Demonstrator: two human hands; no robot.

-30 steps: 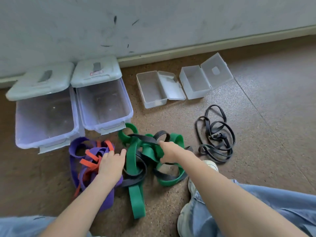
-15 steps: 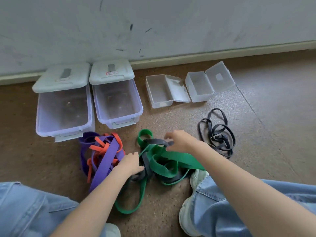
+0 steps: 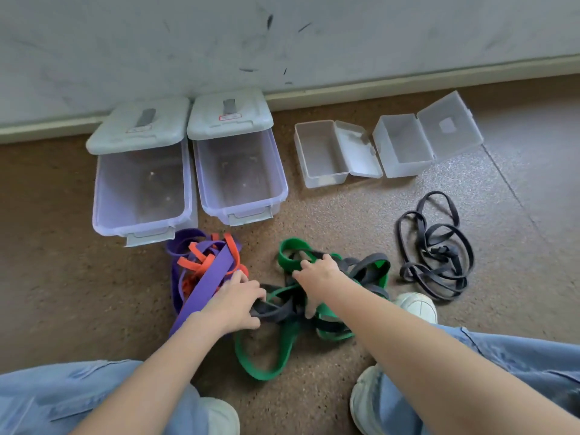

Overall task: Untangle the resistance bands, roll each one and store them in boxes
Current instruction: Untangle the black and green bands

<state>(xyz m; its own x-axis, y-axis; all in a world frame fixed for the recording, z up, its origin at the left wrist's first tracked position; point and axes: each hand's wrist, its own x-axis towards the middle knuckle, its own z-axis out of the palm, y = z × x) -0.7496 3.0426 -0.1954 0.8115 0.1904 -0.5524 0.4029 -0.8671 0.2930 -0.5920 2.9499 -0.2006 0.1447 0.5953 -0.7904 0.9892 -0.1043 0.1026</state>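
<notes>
A tangle of a wide green band point(image 3: 276, 356) and a dark grey band point(image 3: 367, 268) lies on the floor in front of me. My left hand point(image 3: 238, 306) grips a dark grey loop at the tangle's left side. My right hand point(image 3: 320, 277) rests on top of the tangle with its fingers curled into the bands. To the left lies a purple band point(image 3: 207, 284) twisted with an orange band point(image 3: 194, 265). A thin black band point(image 3: 436, 249) lies coiled at the right.
Two large clear bins point(image 3: 141, 221) point(image 3: 241, 208) with lids tipped back stand against the wall. Two small clear hinged boxes point(image 3: 320, 180) point(image 3: 401, 158) stand open to their right. My knees and white shoes point(image 3: 417, 306) frame the near floor.
My left hand has moved right from the purple band and taken hold of a dark grey loop. My right hand has shifted onto the middle of the green tangle. The camera has moved closer.
</notes>
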